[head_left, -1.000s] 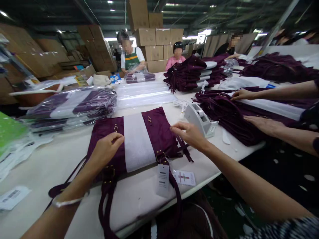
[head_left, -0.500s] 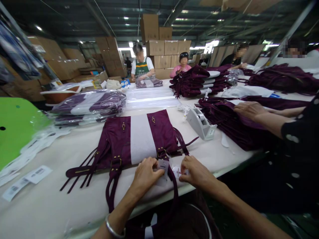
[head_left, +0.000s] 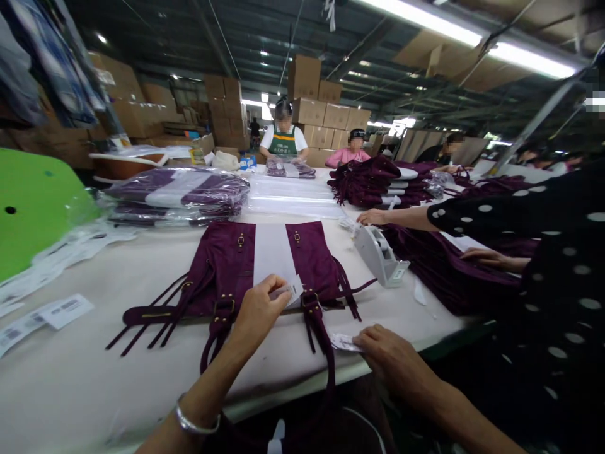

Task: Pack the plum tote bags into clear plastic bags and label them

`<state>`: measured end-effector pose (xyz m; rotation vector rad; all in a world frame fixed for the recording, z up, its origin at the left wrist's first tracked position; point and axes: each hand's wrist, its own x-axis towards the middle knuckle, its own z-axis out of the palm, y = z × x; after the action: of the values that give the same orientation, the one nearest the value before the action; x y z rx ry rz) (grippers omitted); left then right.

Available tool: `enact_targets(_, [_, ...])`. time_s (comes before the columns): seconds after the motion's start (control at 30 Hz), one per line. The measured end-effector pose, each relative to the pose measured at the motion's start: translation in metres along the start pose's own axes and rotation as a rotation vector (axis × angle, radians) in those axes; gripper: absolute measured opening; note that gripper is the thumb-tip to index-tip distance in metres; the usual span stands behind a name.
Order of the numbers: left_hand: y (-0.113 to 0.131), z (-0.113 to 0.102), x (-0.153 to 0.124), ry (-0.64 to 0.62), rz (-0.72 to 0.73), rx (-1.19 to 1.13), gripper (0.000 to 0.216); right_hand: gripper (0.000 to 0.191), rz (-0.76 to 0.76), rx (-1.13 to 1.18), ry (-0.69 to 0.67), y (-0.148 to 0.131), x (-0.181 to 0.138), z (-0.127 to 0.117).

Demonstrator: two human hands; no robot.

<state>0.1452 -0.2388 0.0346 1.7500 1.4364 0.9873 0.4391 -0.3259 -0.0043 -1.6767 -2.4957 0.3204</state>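
Observation:
A plum-purple handbag (head_left: 307, 252) lies flat on the pale table, with a white paper band (head_left: 271, 249) around its middle. Its straps hang toward me over the table edge. My left hand (head_left: 259, 309) is closed, pinching a small grey-white hang tag (head_left: 295, 289) between thumb and fingers above the bag's lower edge. To the right of the near strap (head_left: 329, 362), my right hand (head_left: 390, 353) is closed on a small white packet (head_left: 345, 342) at the table's front edge. Print on the packet is too small to read.
A grey tape dispenser (head_left: 380, 255) stands right of the bag. Wrapped bags (head_left: 174, 189) are stacked behind left; printed labels (head_left: 69, 310) lie at left. A co-worker's polka-dot sleeve (head_left: 496, 202) reaches over purple bags (head_left: 439, 265) at right. Other people work across the table.
My left hand has lifted the hang tag up and left, over the bag. My right hand moved slightly right and down with the packet. The co-worker's arm now reaches toward the tape dispenser.

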Motion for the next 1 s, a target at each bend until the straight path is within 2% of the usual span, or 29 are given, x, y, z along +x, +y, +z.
enact_targets(0.1, [0.005,-0.002,0.015,0.064,0.032,0.009,0.011,0.017,0.081,0.143,0.099,0.008,0.001,-0.025])
enact_targets(0.2, [0.009,-0.001,0.035,0.110,0.065,0.038,0.024,0.025,0.228,0.332,0.257,0.007,0.020,-0.058])
enact_targets(0.3, [0.011,0.004,0.059,0.135,0.115,0.067,0.034,0.024,0.299,0.453,0.429,-0.005,0.057,-0.082])
enact_targets(0.37, [0.009,0.011,0.077,0.120,0.137,0.039,0.037,0.014,0.287,0.414,0.501,-0.017,0.089,-0.090])
enact_targets(0.4, [0.007,0.015,0.087,0.097,0.134,0.010,0.038,0.014,0.279,0.338,0.521,-0.023,0.106,-0.092])
enact_targets(0.47, [0.002,0.026,0.106,0.036,0.099,-0.060,0.040,0.031,0.277,0.113,0.516,-0.034,0.141,-0.092])
enact_targets(0.53, [-0.005,0.037,0.125,-0.018,0.044,-0.107,0.041,0.041,0.277,-0.098,0.440,-0.044,0.173,-0.087])
enact_targets(0.6, [-0.014,0.046,0.141,-0.046,-0.005,-0.119,0.038,0.041,0.256,-0.205,0.325,-0.051,0.200,-0.076])
enact_targets(0.67, [-0.024,0.053,0.155,-0.052,-0.032,-0.112,0.030,0.037,0.231,-0.192,0.220,-0.052,0.220,-0.061])
enact_targets(0.73, [-0.034,0.057,0.165,-0.058,-0.051,-0.098,0.020,0.038,0.224,-0.045,0.152,-0.047,0.233,-0.045])
enact_targets(0.83, [-0.048,0.059,0.173,-0.102,-0.088,-0.087,0.017,0.056,0.243,0.480,0.057,-0.028,0.239,-0.029])
enact_targets(0.93, [-0.058,0.060,0.173,-0.176,-0.110,-0.124,0.031,0.065,0.320,1.016,0.041,-0.007,0.234,-0.027])
enact_targets(1.0, [-0.060,0.061,0.171,-0.198,-0.105,-0.163,0.046,0.065,0.390,1.128,0.097,0.004,0.230,-0.031])
